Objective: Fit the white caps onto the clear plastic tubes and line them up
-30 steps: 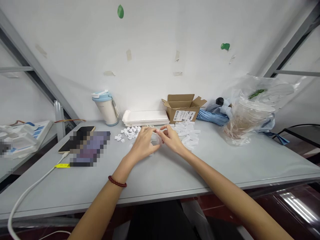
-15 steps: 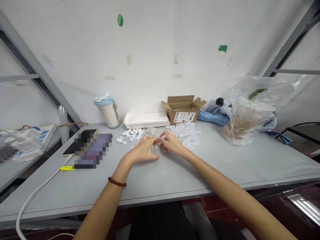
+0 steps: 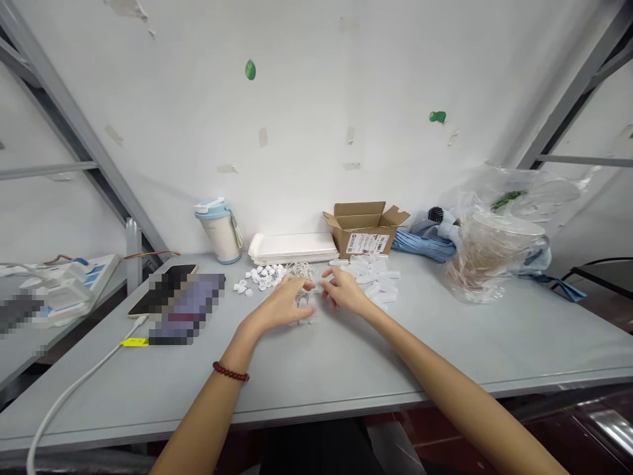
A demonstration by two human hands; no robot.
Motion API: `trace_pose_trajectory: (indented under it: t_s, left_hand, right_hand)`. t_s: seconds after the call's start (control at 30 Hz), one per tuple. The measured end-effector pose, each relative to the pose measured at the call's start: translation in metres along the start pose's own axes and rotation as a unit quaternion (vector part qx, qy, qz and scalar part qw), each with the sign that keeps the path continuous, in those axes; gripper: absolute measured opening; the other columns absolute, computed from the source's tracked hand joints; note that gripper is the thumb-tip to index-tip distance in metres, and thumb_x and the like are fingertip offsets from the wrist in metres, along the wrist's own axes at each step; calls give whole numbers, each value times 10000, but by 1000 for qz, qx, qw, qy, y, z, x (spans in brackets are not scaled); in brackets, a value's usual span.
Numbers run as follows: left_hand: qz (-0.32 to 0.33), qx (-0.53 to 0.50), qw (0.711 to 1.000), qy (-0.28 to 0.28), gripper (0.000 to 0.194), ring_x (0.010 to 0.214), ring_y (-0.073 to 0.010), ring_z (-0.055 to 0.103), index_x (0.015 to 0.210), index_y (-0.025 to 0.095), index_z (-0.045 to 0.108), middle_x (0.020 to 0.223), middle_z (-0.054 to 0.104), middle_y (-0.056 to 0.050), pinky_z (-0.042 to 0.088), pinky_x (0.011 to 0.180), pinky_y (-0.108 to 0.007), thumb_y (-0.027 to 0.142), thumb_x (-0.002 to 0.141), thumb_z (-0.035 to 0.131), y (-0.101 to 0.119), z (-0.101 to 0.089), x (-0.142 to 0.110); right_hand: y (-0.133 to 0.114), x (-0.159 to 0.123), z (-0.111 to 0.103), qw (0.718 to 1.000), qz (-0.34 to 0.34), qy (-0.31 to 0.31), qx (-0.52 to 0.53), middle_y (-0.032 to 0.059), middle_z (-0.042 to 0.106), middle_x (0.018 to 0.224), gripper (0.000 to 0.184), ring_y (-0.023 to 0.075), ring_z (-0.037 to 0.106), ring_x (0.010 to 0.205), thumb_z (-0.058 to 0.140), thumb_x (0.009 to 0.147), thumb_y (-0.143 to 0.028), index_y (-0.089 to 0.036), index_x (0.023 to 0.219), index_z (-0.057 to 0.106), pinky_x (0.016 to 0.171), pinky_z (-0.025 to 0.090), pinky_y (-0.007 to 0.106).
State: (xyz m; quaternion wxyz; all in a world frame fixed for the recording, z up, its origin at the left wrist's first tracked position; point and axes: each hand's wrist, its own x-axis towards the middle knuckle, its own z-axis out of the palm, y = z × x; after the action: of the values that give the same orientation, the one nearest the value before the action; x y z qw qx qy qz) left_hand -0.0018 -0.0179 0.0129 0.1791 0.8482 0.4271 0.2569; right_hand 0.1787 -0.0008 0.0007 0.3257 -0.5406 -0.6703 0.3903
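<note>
My left hand (image 3: 281, 305) and my right hand (image 3: 343, 290) meet at the middle of the grey table (image 3: 346, 356), fingertips close together around a small clear plastic piece (image 3: 316, 288). The fingers of both hands are curled in a pinch on it. A few clear tubes (image 3: 305, 314) lie on the table under my left hand. A heap of small white caps (image 3: 261, 277) lies just beyond my left hand, with a tangle of pale rubber bands (image 3: 301, 269) beside it. A pile of clear tubes (image 3: 376, 277) lies behind my right hand.
At the back stand a blue-lidded cup (image 3: 220, 231), stacked white trays (image 3: 293, 247) and an open cardboard box (image 3: 364, 229). A blue cloth (image 3: 425, 241) and a clear plastic bag (image 3: 499, 237) sit at the right. A phone (image 3: 163, 290) with a white cable (image 3: 74, 389) lies at the left.
Both hands have lifted slightly off the table and shifted a little away from me, still pinched together. The camera has tilted, so the whole scene sits lower in view.
</note>
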Motion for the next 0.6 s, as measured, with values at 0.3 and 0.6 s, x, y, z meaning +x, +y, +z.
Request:
trace_pose_trajectory:
  t_s: [0.3, 0.6]
  left_hand:
    - [-122, 33, 948, 290, 237, 904, -233, 587, 733, 194, 648, 841, 691, -46, 484, 822, -384, 104, 722, 429, -26, -12, 10]
    - [-100, 115, 972, 179, 315, 940, -277, 559, 689, 190, 682, 783, 686, -78, 482, 826, -423, 52, 638, 403, -56, -1, 10]
  right_hand:
    - [16, 12, -32, 931, -57, 136, -335, 114, 621, 1001, 261, 205, 580, 874, 463, 838, -117, -134, 1094, 511, 702, 390, 273]
    - [12, 10, -36, 900, -26, 59, -431, 135, 609, 1117, 305, 263, 520, 1069, 544, 796, -106, -142, 1094, 597, 738, 412, 299]
